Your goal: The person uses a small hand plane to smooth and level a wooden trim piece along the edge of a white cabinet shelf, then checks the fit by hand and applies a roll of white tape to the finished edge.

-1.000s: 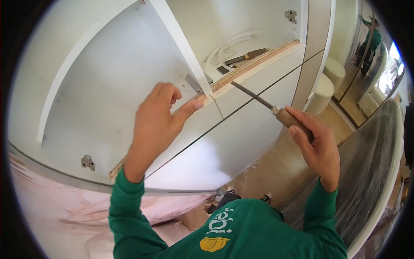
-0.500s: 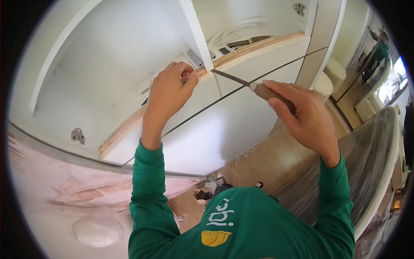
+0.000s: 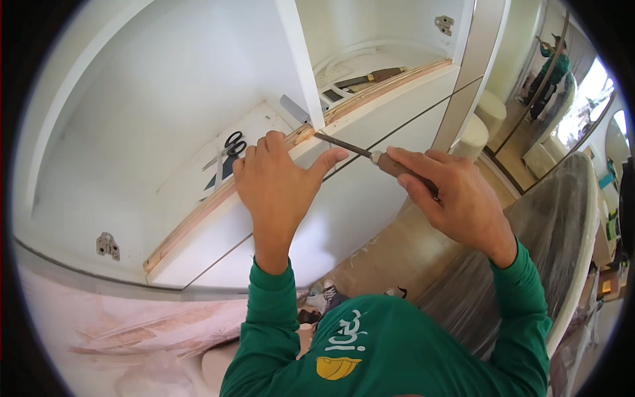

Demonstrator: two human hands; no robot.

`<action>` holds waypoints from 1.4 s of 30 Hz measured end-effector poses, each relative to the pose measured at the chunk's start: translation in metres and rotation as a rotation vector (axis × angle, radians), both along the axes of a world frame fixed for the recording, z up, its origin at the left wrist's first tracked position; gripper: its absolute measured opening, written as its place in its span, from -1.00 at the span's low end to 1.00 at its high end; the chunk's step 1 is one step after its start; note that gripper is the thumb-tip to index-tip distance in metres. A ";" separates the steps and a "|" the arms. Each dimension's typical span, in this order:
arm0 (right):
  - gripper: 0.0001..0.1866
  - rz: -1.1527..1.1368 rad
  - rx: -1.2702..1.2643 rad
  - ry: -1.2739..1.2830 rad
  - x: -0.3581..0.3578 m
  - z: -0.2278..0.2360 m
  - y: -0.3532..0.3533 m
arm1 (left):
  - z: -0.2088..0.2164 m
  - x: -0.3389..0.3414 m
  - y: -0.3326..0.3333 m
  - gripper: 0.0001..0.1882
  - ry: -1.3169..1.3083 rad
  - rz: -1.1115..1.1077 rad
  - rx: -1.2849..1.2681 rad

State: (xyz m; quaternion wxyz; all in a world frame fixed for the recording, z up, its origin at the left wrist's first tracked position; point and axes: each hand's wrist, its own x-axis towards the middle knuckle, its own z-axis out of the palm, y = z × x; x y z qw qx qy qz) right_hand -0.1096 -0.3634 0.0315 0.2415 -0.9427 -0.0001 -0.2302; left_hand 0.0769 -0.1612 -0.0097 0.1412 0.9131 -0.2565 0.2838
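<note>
My right hand [image 3: 456, 198] is closed around the brown wooden handle of a tool with a narrow dark metal blade [image 3: 344, 145]. I cannot tell whether it is a file or a chisel. Its tip meets the bare wooden edge strip [image 3: 192, 225] of a white cabinet at the foot of the upright divider [image 3: 301, 59]. My left hand [image 3: 274, 188] lies over that strip left of the divider, fingers forward and thumb stretched toward the blade. It holds nothing that I can see; its fingertips are partly hidden.
Scissors [image 3: 233, 143] with black handles lie inside the cabinet beyond my left hand. A wooden-handled bladed tool [image 3: 374, 77] rests in the right compartment. Metal hinges [image 3: 108, 245] sit on the cabinet sides. A plastic-wrapped surface [image 3: 542, 218] stands at my right.
My left hand has gone from a pinch on something thin to lying spread on the strip. The tool's tip stays by the divider. The view has shifted, and the scissors now show.
</note>
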 end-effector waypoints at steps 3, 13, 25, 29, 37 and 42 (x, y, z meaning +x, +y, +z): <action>-0.58 -0.006 -0.007 0.023 0.002 0.003 -0.002 | -0.005 0.001 -0.003 0.04 -0.039 0.020 -0.034; -0.61 0.009 0.029 0.074 0.009 0.005 -0.011 | -0.009 0.005 -0.006 0.00 -0.067 0.054 -0.051; -0.53 -0.010 0.031 0.076 0.006 -0.003 0.007 | -0.018 0.009 -0.009 -0.06 -0.226 0.039 -0.054; -0.51 -0.110 -0.189 0.133 -0.003 -0.006 0.032 | -0.023 0.012 -0.006 -0.07 -0.246 0.005 -0.057; -0.61 -0.051 -0.096 0.035 0.001 -0.032 0.018 | -0.021 0.010 -0.002 -0.10 -0.205 -0.017 -0.032; -0.60 0.056 0.030 -0.095 0.009 -0.049 -0.002 | -0.023 0.014 0.009 -0.12 -0.180 -0.052 -0.053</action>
